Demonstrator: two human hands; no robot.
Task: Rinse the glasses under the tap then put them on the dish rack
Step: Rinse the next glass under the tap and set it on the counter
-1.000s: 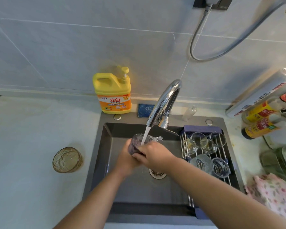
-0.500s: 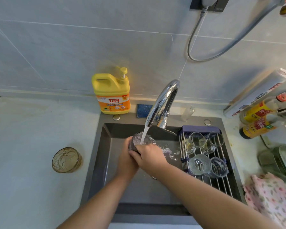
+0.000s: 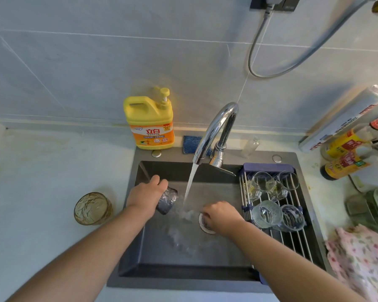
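My left hand (image 3: 145,196) grips a dark ribbed glass (image 3: 167,202), tipped on its side over the left part of the sink (image 3: 138,236), left of the water stream. The chrome tap (image 3: 214,131) runs, and the water splashes on the sink floor. My right hand (image 3: 222,215) hangs over the drain with loosely curled fingers and holds nothing. Several clear glasses (image 3: 268,212) lie on the wire dish rack (image 3: 292,240) across the sink's right side. An amber glass (image 3: 92,208) stands on the counter to the left.
A yellow detergent jug (image 3: 150,122) and a blue sponge (image 3: 190,143) sit behind the sink. Sauce bottles (image 3: 345,164), a foil roll (image 3: 345,118) and a pink floral cloth (image 3: 362,258) crowd the right counter. A hose hangs on the wall.
Both hands held the glass under the stream. Now my left hand has carried it left and tipped it, and my right hand has let go and dropped toward the drain.
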